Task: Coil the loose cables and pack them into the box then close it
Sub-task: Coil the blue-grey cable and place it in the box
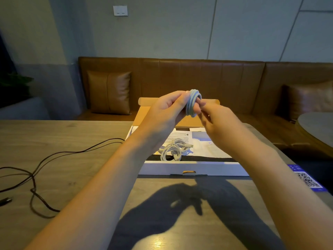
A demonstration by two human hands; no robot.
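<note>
I hold a small coil of white cable (193, 102) up in the air above the open box (194, 168). My left hand (165, 112) grips the coil from the left. My right hand (214, 120) pinches it from the right, one finger through the loops. Inside the white box lies a second coiled white cable (173, 149) on printed paper sheets. The box's brown lid (144, 110) stands up at the back. A loose black cable (36, 170) sprawls over the table to the left of the box, its plug (5, 201) near the left edge.
The wooden table (72, 130) runs from left to right under everything. A blue card with a QR code (306, 179) lies at the right of the box. Behind the table stand a brown leather bench and cushions (110, 92). A round table (317, 127) is at far right.
</note>
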